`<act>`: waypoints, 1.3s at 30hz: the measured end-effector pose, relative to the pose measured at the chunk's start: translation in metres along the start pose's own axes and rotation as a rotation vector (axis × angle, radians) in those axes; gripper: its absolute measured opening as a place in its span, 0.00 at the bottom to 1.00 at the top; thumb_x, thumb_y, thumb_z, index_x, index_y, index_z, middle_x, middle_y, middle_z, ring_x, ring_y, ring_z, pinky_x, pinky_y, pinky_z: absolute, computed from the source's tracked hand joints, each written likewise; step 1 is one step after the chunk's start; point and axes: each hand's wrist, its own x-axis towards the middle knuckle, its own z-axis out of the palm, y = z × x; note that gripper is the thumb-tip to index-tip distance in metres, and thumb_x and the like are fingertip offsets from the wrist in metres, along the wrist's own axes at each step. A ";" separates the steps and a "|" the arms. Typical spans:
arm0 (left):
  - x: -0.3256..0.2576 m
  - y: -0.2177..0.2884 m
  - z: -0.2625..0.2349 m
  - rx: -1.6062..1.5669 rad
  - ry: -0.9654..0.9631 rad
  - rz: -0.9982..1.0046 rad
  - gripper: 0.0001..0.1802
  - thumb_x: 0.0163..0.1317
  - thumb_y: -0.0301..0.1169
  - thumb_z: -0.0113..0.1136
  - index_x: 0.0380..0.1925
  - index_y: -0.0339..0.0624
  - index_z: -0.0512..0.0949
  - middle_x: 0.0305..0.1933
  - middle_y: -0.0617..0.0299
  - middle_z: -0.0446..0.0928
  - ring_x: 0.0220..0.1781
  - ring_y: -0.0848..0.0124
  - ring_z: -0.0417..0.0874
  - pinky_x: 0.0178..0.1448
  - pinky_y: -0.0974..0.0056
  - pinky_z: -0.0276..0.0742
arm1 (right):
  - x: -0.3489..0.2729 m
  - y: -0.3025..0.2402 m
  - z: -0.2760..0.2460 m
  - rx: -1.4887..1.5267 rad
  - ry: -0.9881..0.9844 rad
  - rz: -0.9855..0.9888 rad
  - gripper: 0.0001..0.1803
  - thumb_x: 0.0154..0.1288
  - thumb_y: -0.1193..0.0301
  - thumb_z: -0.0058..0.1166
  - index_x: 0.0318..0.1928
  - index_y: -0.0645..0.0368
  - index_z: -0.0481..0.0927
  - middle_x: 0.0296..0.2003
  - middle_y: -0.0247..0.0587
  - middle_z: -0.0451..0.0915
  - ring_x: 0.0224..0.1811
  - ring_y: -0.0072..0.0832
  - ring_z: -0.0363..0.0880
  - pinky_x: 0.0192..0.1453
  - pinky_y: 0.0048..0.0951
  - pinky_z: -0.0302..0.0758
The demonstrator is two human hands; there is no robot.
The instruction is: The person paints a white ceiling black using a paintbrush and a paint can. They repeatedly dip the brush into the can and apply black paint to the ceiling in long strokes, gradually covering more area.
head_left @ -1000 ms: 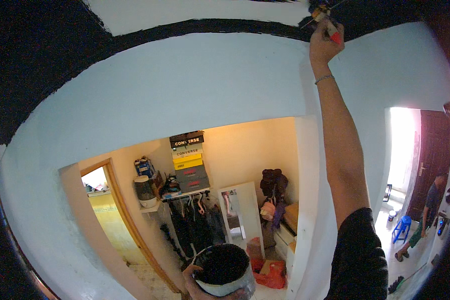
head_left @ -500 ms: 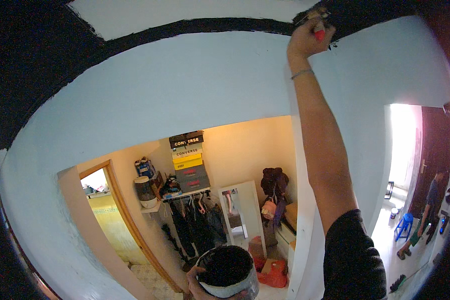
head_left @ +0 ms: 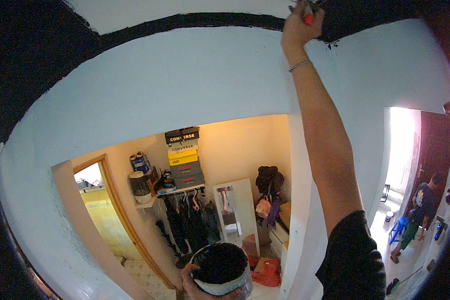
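Note:
High overhead, my right hand (head_left: pixel 298 34) is closed around a paintbrush (head_left: pixel 308 19) whose red handle end shows; its bristles are mostly hidden or blurred near the ceiling. Black paint (head_left: pixel 355 22) covers the ceiling there and borders a white ceiling patch (head_left: pixel 185 6). Low in front of me, my left hand (head_left: pixel 189 284) grips a paint bucket (head_left: pixel 235 286) from its left side and underneath. Dark paint coats the inside of this round, pale container.
Below the pale blue wall (head_left: pixel 185 80) opens an alcove with stacked shoe boxes (head_left: pixel 186 169), hanging clothes (head_left: pixel 180 220) and a leaning mirror (head_left: pixel 242 212). At right, a person (head_left: pixel 419 210) stands near a blue stool (head_left: pixel 397 229) by a bright doorway.
My right hand with the paintbrush has shifted slightly left and up in view. My left hand still holds the bucket. The person at right has moved and now leans by the stool.

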 end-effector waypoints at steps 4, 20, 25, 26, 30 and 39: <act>-0.012 -0.005 0.016 0.116 0.041 0.008 0.63 0.29 0.46 0.90 0.65 0.41 0.61 0.57 0.49 0.75 0.60 0.59 0.77 0.67 0.53 0.71 | -0.029 -0.008 -0.006 0.072 -0.338 -0.289 0.08 0.72 0.77 0.59 0.48 0.64 0.83 0.40 0.43 0.86 0.42 0.29 0.85 0.48 0.29 0.79; 0.000 -0.016 0.004 0.033 0.073 0.068 0.62 0.30 0.48 0.89 0.65 0.39 0.63 0.58 0.49 0.73 0.60 0.58 0.76 0.66 0.54 0.70 | 0.055 0.061 -0.041 0.150 0.141 -0.101 0.11 0.70 0.70 0.66 0.45 0.64 0.80 0.41 0.47 0.87 0.44 0.33 0.86 0.54 0.36 0.82; 0.001 -0.022 0.007 0.034 0.062 0.062 0.62 0.30 0.48 0.89 0.65 0.40 0.63 0.57 0.50 0.74 0.60 0.58 0.76 0.66 0.54 0.70 | -0.004 0.026 -0.005 0.283 -0.081 -0.017 0.10 0.72 0.70 0.62 0.46 0.64 0.80 0.41 0.47 0.86 0.41 0.31 0.86 0.48 0.35 0.82; 0.002 -0.023 0.008 0.034 0.060 0.064 0.62 0.30 0.47 0.89 0.65 0.40 0.63 0.57 0.50 0.74 0.60 0.58 0.76 0.66 0.54 0.70 | -0.011 0.021 -0.012 0.219 -0.164 -0.036 0.10 0.72 0.70 0.61 0.46 0.64 0.79 0.40 0.46 0.86 0.40 0.31 0.86 0.47 0.34 0.82; 0.004 -0.022 0.007 0.023 0.061 0.072 0.61 0.30 0.47 0.89 0.65 0.40 0.63 0.57 0.50 0.74 0.59 0.58 0.76 0.66 0.54 0.71 | 0.001 0.018 -0.034 0.006 -0.110 -0.280 0.09 0.73 0.71 0.60 0.46 0.64 0.79 0.38 0.44 0.86 0.38 0.31 0.85 0.45 0.31 0.81; -0.016 -0.128 0.012 0.168 -0.050 0.049 0.61 0.30 0.46 0.89 0.64 0.41 0.64 0.56 0.50 0.74 0.59 0.58 0.76 0.65 0.54 0.71 | -0.003 0.023 -0.039 0.094 -0.407 -0.155 0.10 0.70 0.71 0.65 0.46 0.62 0.79 0.38 0.37 0.85 0.41 0.25 0.81 0.49 0.29 0.78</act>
